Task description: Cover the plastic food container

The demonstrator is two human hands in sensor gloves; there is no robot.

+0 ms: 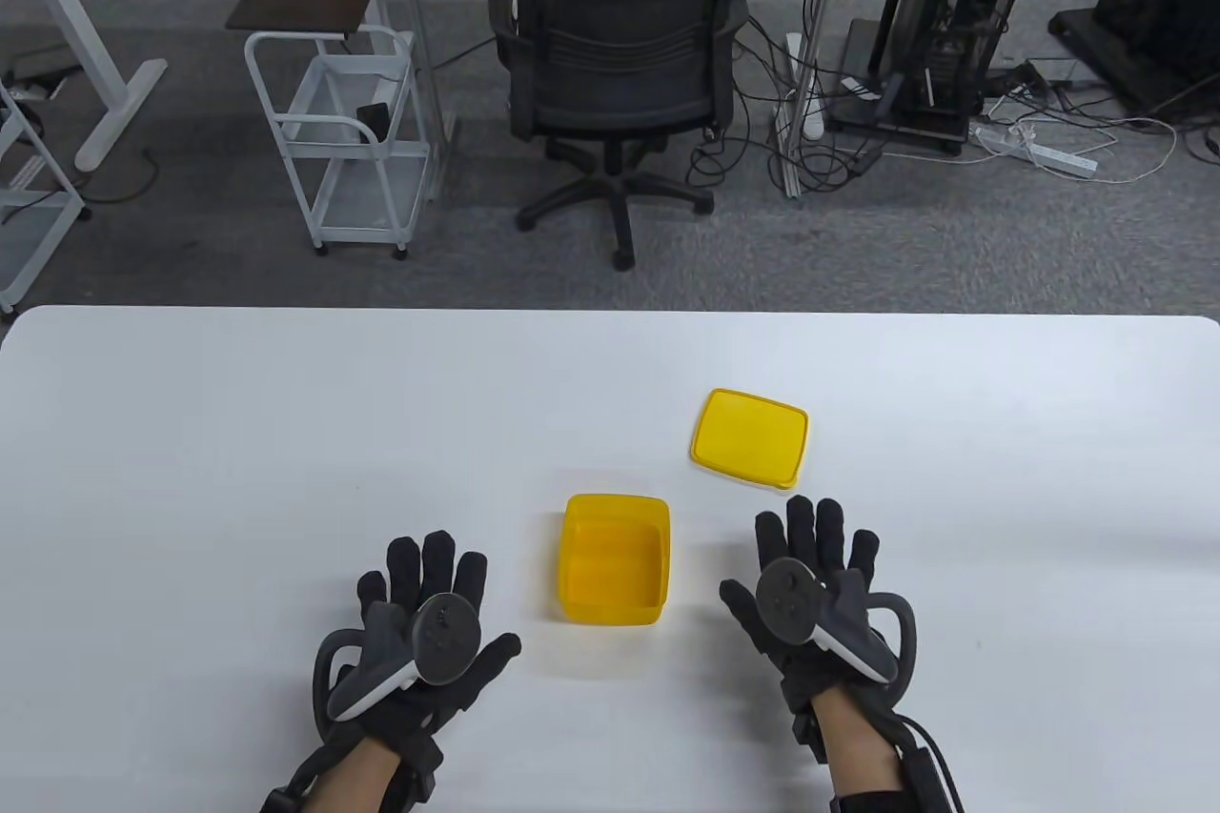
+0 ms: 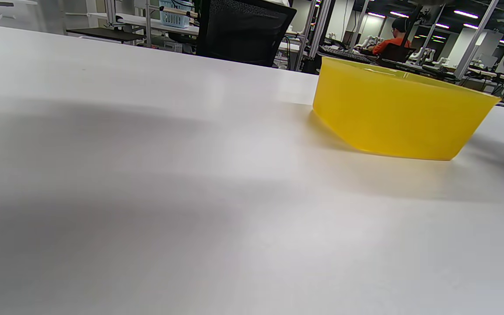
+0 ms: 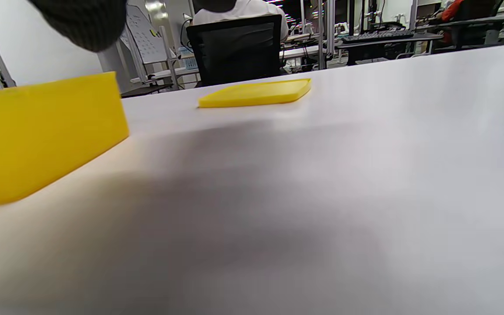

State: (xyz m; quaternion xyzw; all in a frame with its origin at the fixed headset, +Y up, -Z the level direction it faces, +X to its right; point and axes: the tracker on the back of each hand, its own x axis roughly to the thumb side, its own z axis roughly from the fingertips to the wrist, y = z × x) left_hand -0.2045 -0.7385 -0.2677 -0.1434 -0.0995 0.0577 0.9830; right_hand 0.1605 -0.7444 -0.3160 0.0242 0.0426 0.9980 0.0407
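Observation:
A yellow plastic container (image 1: 612, 558) stands open and empty on the white table (image 1: 286, 432), between my hands. It also shows in the left wrist view (image 2: 398, 109) and the right wrist view (image 3: 37, 131). Its yellow lid (image 1: 750, 436) lies flat on the table behind and to the right of it, also in the right wrist view (image 3: 256, 92). My left hand (image 1: 429, 613) rests flat on the table left of the container, fingers spread, holding nothing. My right hand (image 1: 810, 575) rests flat to the right of the container, just in front of the lid, fingers spread, holding nothing.
Beyond the table's far edge stand a black office chair (image 1: 620, 70) and a white trolley (image 1: 338, 136) on the carpet. Desks, a computer tower (image 1: 963, 22) and cables lie further back.

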